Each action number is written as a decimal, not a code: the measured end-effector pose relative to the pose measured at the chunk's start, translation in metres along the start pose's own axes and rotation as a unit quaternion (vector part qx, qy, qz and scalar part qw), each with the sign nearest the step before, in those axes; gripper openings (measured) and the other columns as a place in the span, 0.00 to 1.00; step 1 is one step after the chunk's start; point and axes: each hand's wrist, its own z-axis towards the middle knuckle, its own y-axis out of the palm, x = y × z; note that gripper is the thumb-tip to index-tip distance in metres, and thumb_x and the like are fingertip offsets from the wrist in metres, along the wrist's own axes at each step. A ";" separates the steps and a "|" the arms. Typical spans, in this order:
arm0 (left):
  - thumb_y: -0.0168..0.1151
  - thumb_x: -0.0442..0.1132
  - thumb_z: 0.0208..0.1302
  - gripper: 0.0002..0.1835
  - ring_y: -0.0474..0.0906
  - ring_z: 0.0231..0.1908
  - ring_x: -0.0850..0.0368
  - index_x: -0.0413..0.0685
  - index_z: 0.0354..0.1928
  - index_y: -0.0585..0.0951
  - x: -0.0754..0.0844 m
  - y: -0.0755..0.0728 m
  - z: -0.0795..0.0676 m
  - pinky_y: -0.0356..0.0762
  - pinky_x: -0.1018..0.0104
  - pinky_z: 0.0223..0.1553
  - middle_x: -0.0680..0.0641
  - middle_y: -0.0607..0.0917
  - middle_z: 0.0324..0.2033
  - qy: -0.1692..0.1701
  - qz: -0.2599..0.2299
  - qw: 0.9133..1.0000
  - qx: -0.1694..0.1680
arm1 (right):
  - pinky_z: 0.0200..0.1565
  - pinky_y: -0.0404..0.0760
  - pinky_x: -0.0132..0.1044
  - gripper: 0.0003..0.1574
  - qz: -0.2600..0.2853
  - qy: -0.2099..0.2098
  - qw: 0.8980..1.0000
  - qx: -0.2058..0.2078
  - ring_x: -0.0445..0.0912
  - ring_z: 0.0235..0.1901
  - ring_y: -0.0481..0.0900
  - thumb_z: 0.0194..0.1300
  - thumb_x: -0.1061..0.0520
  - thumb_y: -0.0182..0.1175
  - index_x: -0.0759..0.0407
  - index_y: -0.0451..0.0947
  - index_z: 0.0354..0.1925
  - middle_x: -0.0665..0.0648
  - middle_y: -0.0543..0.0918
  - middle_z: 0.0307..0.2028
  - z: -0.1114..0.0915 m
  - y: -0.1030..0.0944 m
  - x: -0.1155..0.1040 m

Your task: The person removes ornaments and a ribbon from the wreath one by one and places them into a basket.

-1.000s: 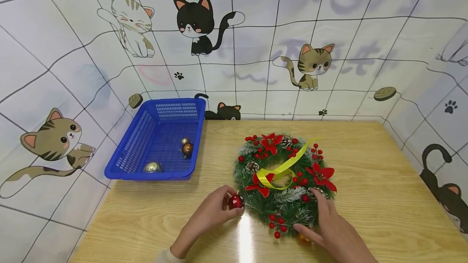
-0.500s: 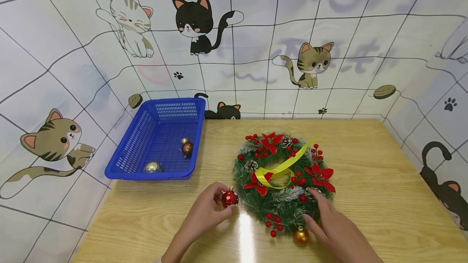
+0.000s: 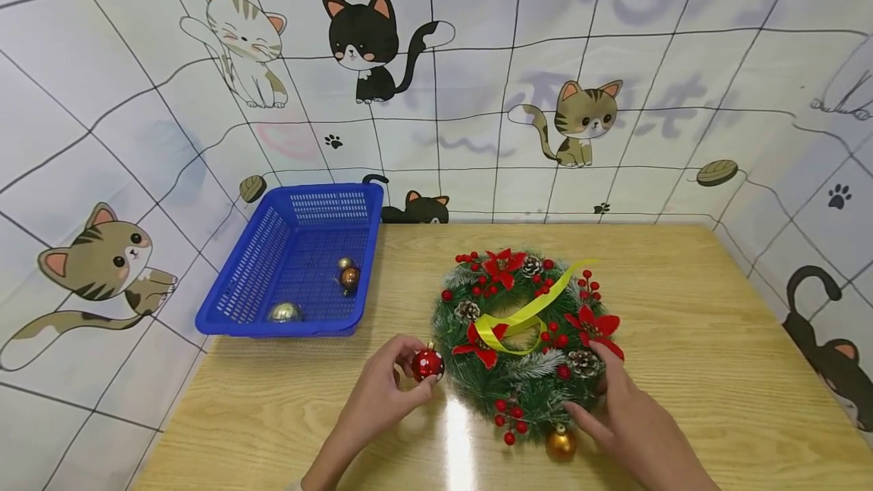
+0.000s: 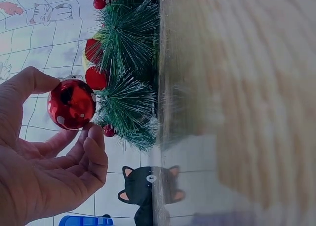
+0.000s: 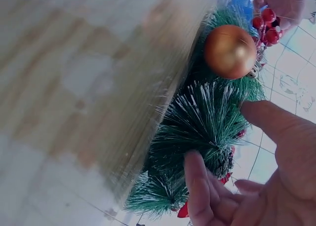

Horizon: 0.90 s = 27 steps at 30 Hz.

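A red Christmas bauble (image 3: pixel 427 364) with white dots is pinched between thumb and fingers of my left hand (image 3: pixel 382 392), its gold cap upward. Just right of it lies a green Christmas wreath (image 3: pixel 477 381) with red poinsettias, berry sprigs (image 3: pixel 510 421) and pinecones (image 3: pixel 583 364). Loosely spread, my right hand (image 3: pixel 637 415) rests on the wreath's right front edge, thumb and fingers apart among the needles. A gold bauble (image 3: pixel 561 445) sits at the wreath's front edge by the right thumb; the right wrist view shows it matte (image 5: pixel 230 52). A yellow ribbon (image 3: pixel 525 317) loops across the wreath's centre.
A blue plastic basket (image 3: pixel 371 248) stands at the back left, holding a silvery bauble (image 3: pixel 285 313), a brown bauble (image 3: pixel 349 279) and a small gold one (image 3: pixel 345 263). The wooden table (image 3: pixel 682 309) meets a cat-patterned wall covering (image 3: pixel 470 97) behind.
My left hand has drawn the red bauble slightly left, away from the wreath, and turned its cap upright. My right hand has shifted slightly right, uncovering the gold bauble and a pinecone.
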 end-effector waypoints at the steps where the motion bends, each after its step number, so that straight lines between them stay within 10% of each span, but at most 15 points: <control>1: 0.80 0.36 0.58 0.21 0.80 0.37 0.52 0.52 0.53 0.84 0.000 0.000 0.000 0.79 0.66 0.34 0.58 0.82 0.36 0.000 -0.002 1.000 0.000 | 0.32 0.83 0.49 0.69 -0.010 -0.013 1.000 0.025 0.50 0.33 0.80 0.64 0.38 0.79 0.64 0.50 0.82 0.62 0.82 0.45 -0.001 0.001 0.001; 8: 0.80 0.36 0.58 0.21 0.81 0.39 0.51 0.52 0.53 0.85 0.001 0.001 0.002 0.80 0.65 0.35 0.58 0.84 0.38 -0.004 -0.023 1.000 0.003 | 0.48 0.74 0.69 0.76 -0.071 -0.123 0.972 0.185 0.71 0.57 0.71 0.45 0.42 0.89 0.69 0.59 0.79 0.76 0.69 0.67 0.004 0.004 0.014; 15: 0.81 0.35 0.60 0.20 0.81 0.40 0.45 0.50 0.54 0.85 0.000 0.002 0.005 0.79 0.67 0.34 0.54 0.84 0.39 -0.013 -0.049 0.999 0.008 | 0.52 0.71 0.78 0.70 -0.074 -0.127 0.983 0.113 0.71 0.73 0.63 0.53 0.37 0.85 0.61 0.62 0.81 0.70 0.62 0.79 0.015 0.000 0.018; 27: 0.80 0.34 0.62 0.22 0.80 0.40 0.53 0.53 0.56 0.84 0.001 0.002 0.008 0.81 0.63 0.36 0.54 0.86 0.41 0.049 -0.083 0.994 0.043 | 0.53 0.72 0.81 0.72 -0.045 -0.127 0.990 0.050 0.76 0.70 0.67 0.55 0.40 0.85 0.60 0.57 0.84 0.72 0.56 0.81 0.024 -0.004 0.019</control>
